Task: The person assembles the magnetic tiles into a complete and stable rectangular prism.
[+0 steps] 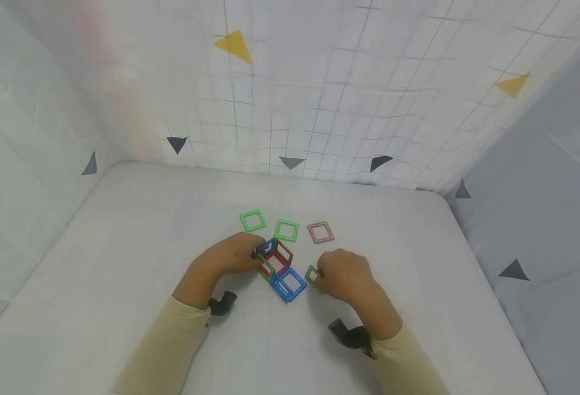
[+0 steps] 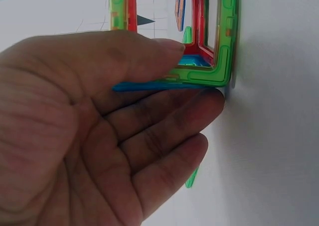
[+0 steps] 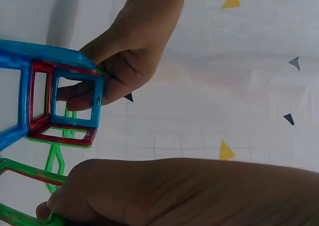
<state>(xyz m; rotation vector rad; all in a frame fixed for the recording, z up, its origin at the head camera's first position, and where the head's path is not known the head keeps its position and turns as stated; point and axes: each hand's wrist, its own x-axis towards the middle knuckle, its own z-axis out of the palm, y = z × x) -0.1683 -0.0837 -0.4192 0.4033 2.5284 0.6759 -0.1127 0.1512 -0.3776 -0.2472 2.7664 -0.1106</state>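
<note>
The left hand [image 1: 235,253] [image 2: 99,121] pinches a box-like structure of square frames at its left side, thumb on a green frame [image 2: 227,36] and fingers behind a blue edge. Red frames [image 3: 40,94] and a blue frame [image 3: 97,101] form other sides of it. Blue frames [image 1: 303,284] extend from its near right corner, low over the table. Just right of these, the right hand [image 1: 344,274] [image 3: 189,191] holds a separate green square frame [image 1: 308,271] [image 3: 30,170] by its edge, a small gap apart from the blue frames; its fingertips are partly hidden.
Beyond the hands, two green squares [image 1: 245,223] [image 1: 286,239] and one orange-red square [image 1: 331,233] lie flat on the white table [image 1: 171,208]. White sheets with triangle marks stand behind and at both sides. A black wrist mount [image 1: 351,334] sits on each wrist.
</note>
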